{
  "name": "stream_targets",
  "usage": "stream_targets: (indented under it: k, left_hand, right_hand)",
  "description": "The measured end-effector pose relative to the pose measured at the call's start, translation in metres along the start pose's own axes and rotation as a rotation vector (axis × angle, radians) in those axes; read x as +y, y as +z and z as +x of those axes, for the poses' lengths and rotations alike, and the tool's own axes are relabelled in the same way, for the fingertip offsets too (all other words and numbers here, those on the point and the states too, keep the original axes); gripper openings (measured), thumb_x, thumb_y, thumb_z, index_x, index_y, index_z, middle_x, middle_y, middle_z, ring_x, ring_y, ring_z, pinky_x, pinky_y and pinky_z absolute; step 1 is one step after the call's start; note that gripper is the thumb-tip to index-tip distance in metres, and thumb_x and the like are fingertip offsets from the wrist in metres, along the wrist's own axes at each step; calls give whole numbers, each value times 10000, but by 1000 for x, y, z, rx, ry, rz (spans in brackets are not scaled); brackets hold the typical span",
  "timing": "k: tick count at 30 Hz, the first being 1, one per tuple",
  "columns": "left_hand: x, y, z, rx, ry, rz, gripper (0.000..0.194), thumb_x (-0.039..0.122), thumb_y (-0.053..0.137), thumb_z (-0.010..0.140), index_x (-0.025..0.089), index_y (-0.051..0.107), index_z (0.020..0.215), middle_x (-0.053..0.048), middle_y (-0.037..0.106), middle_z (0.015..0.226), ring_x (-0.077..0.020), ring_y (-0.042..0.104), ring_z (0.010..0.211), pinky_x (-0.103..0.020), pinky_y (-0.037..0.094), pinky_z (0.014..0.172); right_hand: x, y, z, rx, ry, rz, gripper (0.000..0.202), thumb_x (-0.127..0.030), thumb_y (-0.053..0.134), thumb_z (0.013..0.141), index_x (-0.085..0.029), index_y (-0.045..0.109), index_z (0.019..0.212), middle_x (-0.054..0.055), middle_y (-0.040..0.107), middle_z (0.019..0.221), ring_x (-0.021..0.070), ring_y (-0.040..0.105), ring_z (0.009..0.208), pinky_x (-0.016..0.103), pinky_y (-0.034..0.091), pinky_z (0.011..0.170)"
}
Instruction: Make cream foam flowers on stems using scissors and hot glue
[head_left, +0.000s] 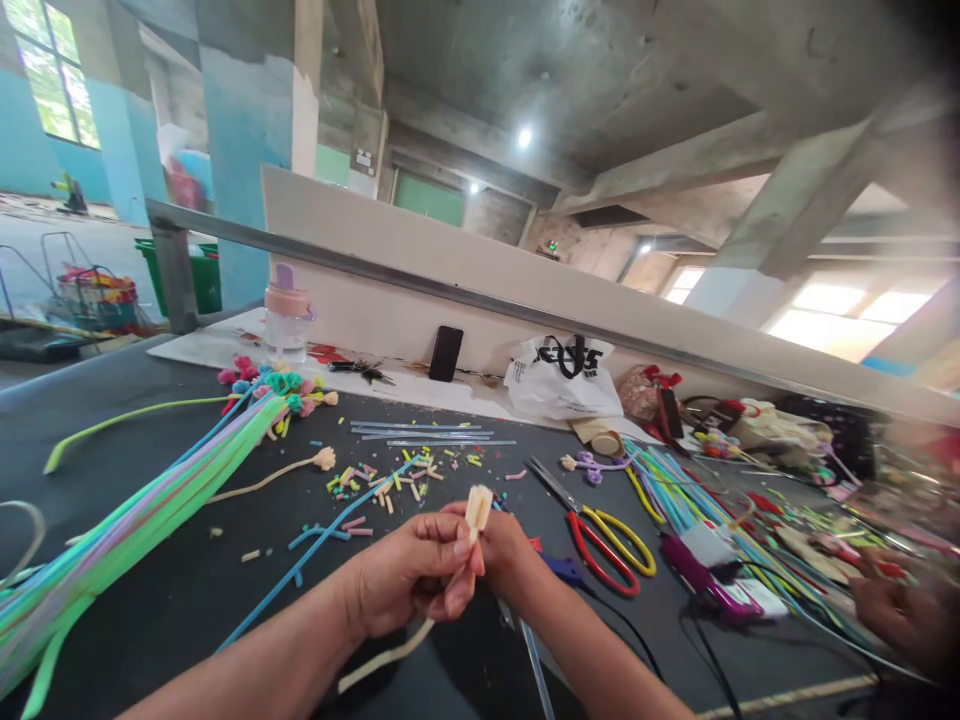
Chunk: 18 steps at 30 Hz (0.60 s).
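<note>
My left hand and my right hand meet above the dark table. Both pinch a cream pipe cleaner whose folded, fuzzy tip sticks up between the fingertips. Its long stem trails down and left under my left wrist. A thin metal rod lies just below my right wrist.
A bundle of pastel strips with pompom ends lies at left. Cut coloured bits, blue strips and red-and-yellow scissors lie ahead. A purple glue gun, more coloured strips and another person's hand are at right. A bottle, phone and white bag stand along the back.
</note>
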<state>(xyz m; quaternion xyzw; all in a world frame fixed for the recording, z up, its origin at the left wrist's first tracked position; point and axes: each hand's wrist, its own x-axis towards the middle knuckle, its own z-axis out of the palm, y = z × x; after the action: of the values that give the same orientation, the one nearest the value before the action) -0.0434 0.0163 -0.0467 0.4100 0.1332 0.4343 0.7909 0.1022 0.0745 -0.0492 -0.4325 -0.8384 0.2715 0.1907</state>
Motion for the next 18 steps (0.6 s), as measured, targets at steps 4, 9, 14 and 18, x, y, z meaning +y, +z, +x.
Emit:
stream_targets:
  k: [4,9,14,18]
  left_hand:
    - [-1,-2,2,19,-26,-11,210,313,591,785,123,574,697,3,521,454,-56,381,363,-194,157,373]
    - [-1,-7,4,84,-55,19,220,328,567,804,128,559,713,3,515,465,-52,376,373,-189,150,382]
    - [-4,-8,5,112,-111,49,212,331,564,804,136,554,722,12,501,475,-53,364,378,-184,143,371]
    - [-6,-7,6,116,-146,54,210,328,564,802,134,553,722,13,498,487,-50,364,378,-179,150,367]
  right_hand:
    - [-4,11,-32,2,-8,197,250,-197,395,854,-159,608,729,-2,631,678,123,578,602,200,455,533]
    - [-12,13,-47,117,-52,308,78,-173,504,769,-181,569,727,11,602,719,135,570,666,217,457,594]
    - [-11,-3,-59,241,91,446,47,-169,559,703,-189,544,664,-41,514,568,111,499,526,208,395,516]
    - [-17,-13,-64,315,179,623,75,-252,601,700,-178,600,691,-32,554,562,114,540,506,219,427,528]
